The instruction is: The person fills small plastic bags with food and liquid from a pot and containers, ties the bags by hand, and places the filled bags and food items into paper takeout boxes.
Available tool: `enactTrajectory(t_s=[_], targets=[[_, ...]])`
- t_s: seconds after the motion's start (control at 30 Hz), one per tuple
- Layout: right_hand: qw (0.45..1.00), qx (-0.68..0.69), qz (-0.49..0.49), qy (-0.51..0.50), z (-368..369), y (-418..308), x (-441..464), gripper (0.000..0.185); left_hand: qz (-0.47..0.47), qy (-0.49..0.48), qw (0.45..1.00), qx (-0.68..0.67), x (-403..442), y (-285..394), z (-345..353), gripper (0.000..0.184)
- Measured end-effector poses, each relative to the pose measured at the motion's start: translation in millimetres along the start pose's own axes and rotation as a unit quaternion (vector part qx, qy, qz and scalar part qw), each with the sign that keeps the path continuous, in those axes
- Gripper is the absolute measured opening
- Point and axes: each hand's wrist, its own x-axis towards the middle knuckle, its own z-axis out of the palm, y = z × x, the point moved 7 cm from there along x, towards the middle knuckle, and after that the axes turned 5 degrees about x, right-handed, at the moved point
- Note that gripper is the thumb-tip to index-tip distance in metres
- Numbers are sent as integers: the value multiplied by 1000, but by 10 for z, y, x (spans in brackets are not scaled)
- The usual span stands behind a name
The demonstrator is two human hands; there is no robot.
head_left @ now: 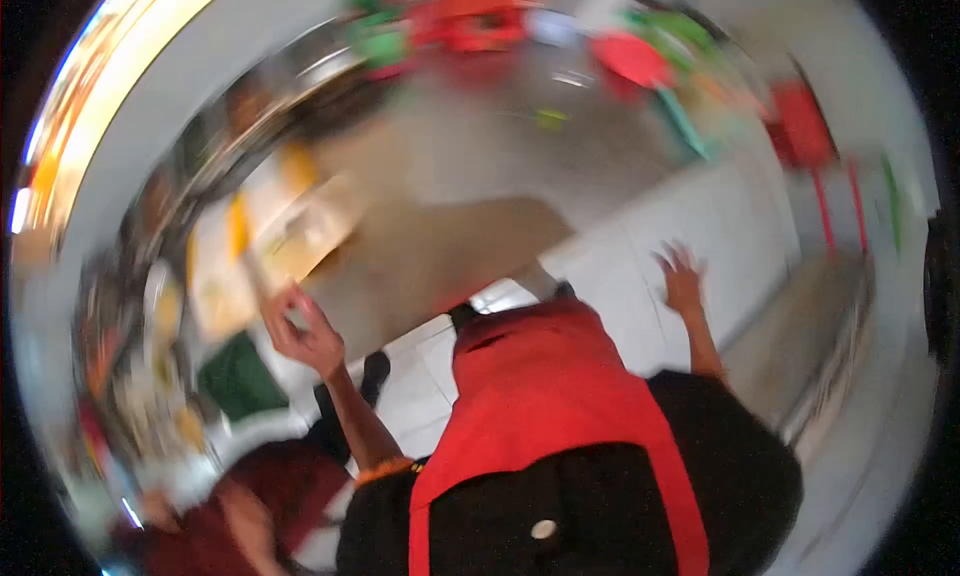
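My left hand (308, 331) is raised on the left, its fingers curled with a gap between thumb and fingers. A narrow blurred brownish shape (257, 276) reaches up from its fingertips; I cannot make out what it is. Just beyond this hand is a pale board or tray-like surface (325, 216) beside white and yellow items, all smeared by motion. On the right, my right hand (682, 281) is spread open over the white tiled floor (640, 246), holding nothing. A red apron (540, 386) covers my front.
Someone in a dark red top (285, 496) is close at my lower left, near a dark green cloth-like item (242, 376). A cluttered counter curves along the left. Ahead are a red stool (485, 16) and a red basin (630, 61). A red chair (800, 126) stands right.
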Motion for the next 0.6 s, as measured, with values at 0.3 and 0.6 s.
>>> enactTrajectory(t_s=[0.3, 0.6], targets=[[801, 502, 269, 187, 1519, 2017, 23, 39, 179, -688, 659, -246, -2775, 3092, 3468, 23], [779, 474, -33, 409, 3286, 3143, 2982, 34, -108, -692, 692, 175, -3790, 3573, 6513, 36]])
